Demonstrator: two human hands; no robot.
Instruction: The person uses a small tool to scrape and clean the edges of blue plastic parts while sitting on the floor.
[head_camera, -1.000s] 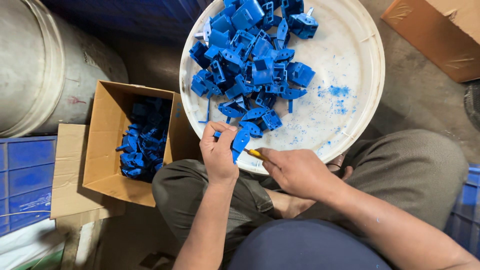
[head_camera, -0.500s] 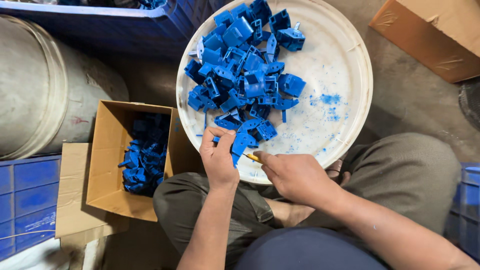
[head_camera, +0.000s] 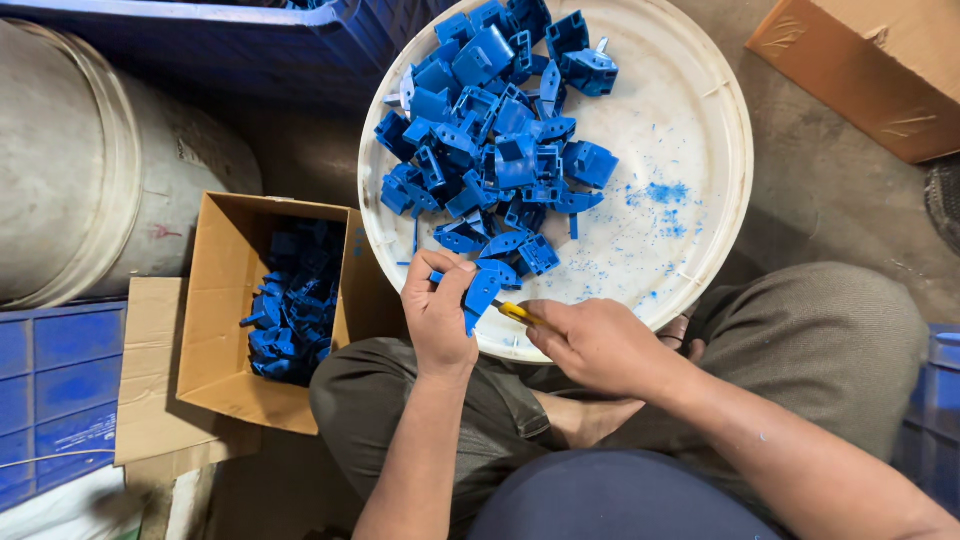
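My left hand (head_camera: 438, 312) grips a blue plastic part (head_camera: 482, 293) over the near rim of a round white tray (head_camera: 700, 130). My right hand (head_camera: 592, 345) holds a small yellow-handled tool (head_camera: 518, 314) whose tip meets that part. A pile of several similar blue plastic parts (head_camera: 495, 130) lies on the tray's left half. Blue shavings (head_camera: 662, 195) are scattered on its bare right side.
An open cardboard box (head_camera: 215, 300) with several blue parts (head_camera: 292, 305) stands left of my knee. A big grey drum (head_camera: 90, 170) lies at the left, blue crates (head_camera: 50, 390) below it. Another cardboard box (head_camera: 880, 70) sits at top right. A dark blue bin (head_camera: 220, 40) runs along the top.
The view has shifted slightly, so the tray and box sit lower in the picture. Both hands stay together at the tray's near rim, still working the same blue part.
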